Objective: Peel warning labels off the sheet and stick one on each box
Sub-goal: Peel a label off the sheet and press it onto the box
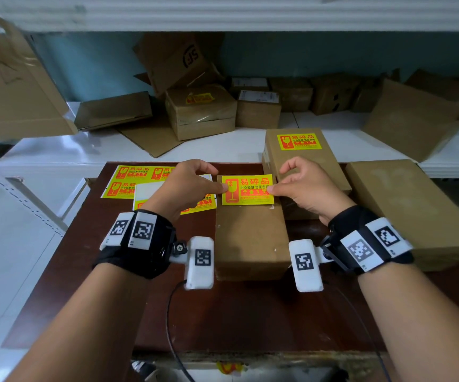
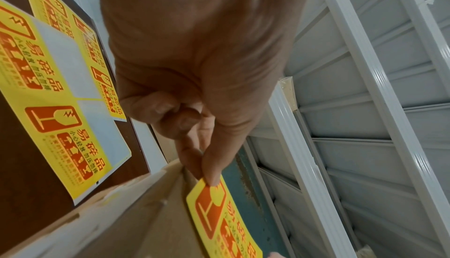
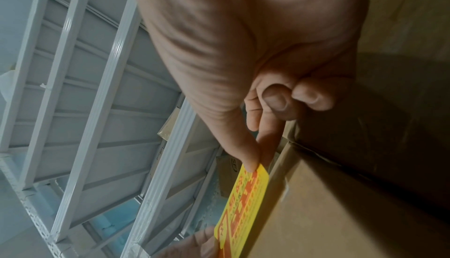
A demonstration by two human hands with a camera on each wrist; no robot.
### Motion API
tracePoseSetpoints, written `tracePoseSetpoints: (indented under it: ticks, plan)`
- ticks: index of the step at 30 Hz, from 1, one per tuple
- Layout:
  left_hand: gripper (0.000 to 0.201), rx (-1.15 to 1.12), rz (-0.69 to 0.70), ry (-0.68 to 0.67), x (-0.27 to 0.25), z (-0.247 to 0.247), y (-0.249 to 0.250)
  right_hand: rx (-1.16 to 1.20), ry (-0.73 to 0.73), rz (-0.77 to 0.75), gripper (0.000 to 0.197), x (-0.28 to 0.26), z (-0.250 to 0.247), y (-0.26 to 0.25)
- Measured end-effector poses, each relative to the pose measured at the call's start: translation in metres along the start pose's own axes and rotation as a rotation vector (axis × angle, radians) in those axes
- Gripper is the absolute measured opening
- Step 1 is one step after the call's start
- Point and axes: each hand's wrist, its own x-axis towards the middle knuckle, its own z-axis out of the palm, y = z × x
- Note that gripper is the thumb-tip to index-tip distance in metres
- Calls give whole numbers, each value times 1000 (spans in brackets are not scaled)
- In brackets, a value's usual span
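Above the plain brown cardboard box (image 1: 250,235), left hand (image 1: 187,186) and right hand (image 1: 309,186) each pinch the yellow-and-orange rectangular warning label (image 1: 247,189), stretched for sticking; next, likely lowering it flat.

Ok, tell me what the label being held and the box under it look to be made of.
Label: seemingly glossy printed sticker paper or film; thin, and it bows between the left hand and right hand pinching its ends. Box: matte brown cardboard, apparently, with scuffed, whitened edges.
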Motion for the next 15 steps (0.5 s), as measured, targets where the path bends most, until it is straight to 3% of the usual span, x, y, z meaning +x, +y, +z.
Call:
tracePoseSetpoints:
  ticks: [15]
  plan:
    - [36,71,-34,-34,-4,-2,3,-65,-53,13,36,1,-2,2]
